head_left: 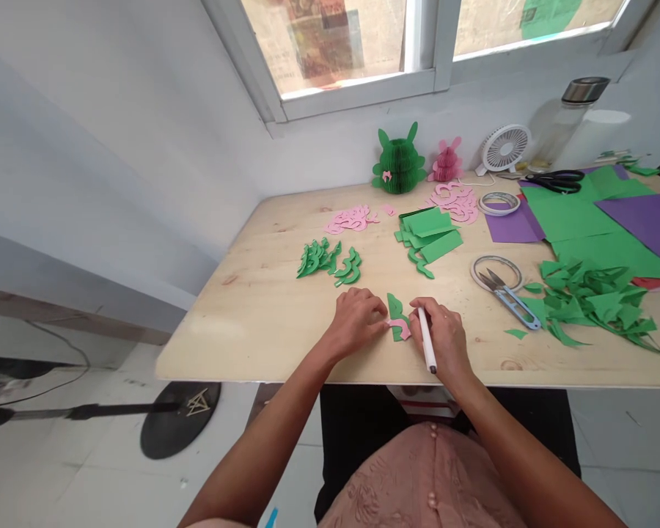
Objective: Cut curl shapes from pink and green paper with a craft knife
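My right hand (pixel 444 339) is closed around a white pen (pixel 426 341) whose dark end points toward me. Between my hands, a folded green paper cutout (pixel 394 306) lies on the wooden table, with a pink curved paper piece (pixel 400 325) across it. With bent fingers, my left hand (pixel 358 318) presses the left end of the pink piece. Fingers of my right hand touch the right side of the same pieces. Beyond my left hand rest a pile of green curved cutouts (pixel 317 257) and a smaller green stack (pixel 350 268).
Pink cutouts (pixel 349 219) and folded green strips (pixel 427 233) lie farther back. At right are snips (pixel 509 301) over a tape roll (pixel 476 268), green scraps (pixel 588 293) and black scissors (pixel 555 180). A green paper figure (pixel 399 165), a fan (pixel 504 149) and a glass bottle (pixel 564 128) stand by the wall.
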Demonstrator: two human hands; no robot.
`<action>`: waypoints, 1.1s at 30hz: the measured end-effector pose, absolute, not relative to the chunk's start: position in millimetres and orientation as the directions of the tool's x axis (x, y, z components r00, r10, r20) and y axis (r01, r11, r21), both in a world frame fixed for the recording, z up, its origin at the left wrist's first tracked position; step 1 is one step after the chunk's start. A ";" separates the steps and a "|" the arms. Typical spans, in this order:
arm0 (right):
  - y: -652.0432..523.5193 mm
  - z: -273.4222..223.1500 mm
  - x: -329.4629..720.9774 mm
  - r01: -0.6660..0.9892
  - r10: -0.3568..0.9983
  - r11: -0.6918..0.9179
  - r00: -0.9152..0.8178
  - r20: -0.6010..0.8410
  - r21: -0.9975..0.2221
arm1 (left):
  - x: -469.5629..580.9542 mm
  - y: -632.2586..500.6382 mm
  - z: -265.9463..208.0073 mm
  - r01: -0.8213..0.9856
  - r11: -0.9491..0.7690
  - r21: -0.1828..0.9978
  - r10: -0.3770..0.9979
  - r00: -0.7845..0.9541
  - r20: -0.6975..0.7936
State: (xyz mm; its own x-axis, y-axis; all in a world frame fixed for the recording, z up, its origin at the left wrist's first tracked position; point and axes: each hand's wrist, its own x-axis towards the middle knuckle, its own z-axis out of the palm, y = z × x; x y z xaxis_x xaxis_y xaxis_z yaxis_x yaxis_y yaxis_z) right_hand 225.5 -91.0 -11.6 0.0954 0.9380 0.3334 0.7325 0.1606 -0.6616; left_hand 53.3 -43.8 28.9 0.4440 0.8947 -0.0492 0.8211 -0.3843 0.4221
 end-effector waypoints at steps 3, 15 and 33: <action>-91.5 -11.3 225.2 0.746 0.939 0.161 0.087 0.334 -0.646 | 55.3 -45.2 30.3 0.827 -0.394 0.401 0.891 0.450 -0.053; -90.4 -10.2 226.4 0.730 0.939 0.167 0.087 0.333 -0.663 | 58.0 -46.6 22.2 0.817 -0.402 0.414 0.890 0.455 -0.035; -92.2 -4.3 225.6 0.704 0.943 0.160 0.098 0.319 -0.692 | 37.8 -49.4 37.6 0.661 -0.275 0.699 0.891 0.448 -0.073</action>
State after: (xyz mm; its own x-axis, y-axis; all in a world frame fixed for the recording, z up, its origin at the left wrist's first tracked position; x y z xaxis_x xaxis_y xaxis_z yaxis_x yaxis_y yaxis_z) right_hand 225.6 -92.2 -4.3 0.0984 0.9427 0.3187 0.7040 0.1604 -0.6919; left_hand 37.8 -49.4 37.6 0.4477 0.8912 -0.0731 0.6607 -0.2746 0.6986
